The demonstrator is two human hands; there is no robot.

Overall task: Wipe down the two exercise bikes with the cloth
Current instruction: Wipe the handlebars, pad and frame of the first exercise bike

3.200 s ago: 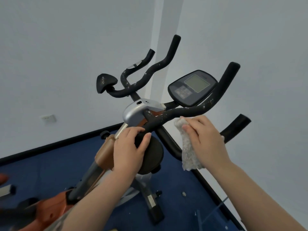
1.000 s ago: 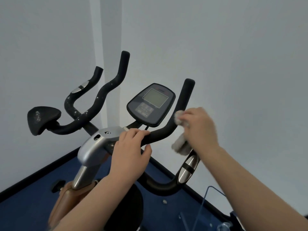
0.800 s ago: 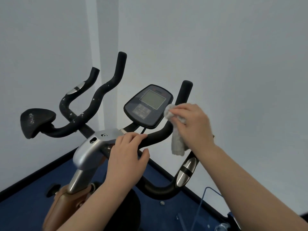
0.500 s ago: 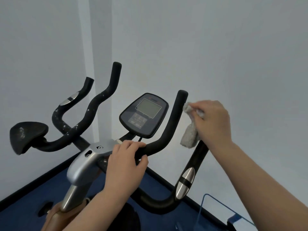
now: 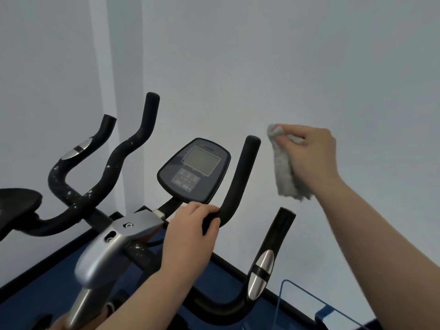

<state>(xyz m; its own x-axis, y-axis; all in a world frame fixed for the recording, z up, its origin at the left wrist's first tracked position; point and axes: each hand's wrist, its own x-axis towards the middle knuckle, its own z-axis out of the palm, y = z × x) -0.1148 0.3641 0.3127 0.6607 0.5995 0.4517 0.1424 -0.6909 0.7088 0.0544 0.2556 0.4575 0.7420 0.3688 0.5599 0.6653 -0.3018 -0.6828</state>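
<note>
An exercise bike fills the lower half of the head view, with a silver stem clamp (image 5: 112, 244), a grey console (image 5: 194, 170) and black handlebars. My left hand (image 5: 190, 229) is closed around the base of the right upright handlebar (image 5: 240, 177). My right hand (image 5: 307, 158) is raised in the air to the right of that bar's tip, clear of it, gripping a grey cloth (image 5: 285, 177) that hangs down from my fingers. The left handlebars (image 5: 112, 167) carry white specks.
A black pad (image 5: 16, 208) sticks out at the left edge. A lower handlebar with a silver sensor (image 5: 260, 275) curves up at the right. White walls meet in a corner behind the bike. Blue floor and a clear container rim (image 5: 304, 296) lie below.
My right hand has slid the cloth up the right upright handlebar and lifted off its tip to the right. My left hand has stayed on the bar's base. The camera has tilted up.
</note>
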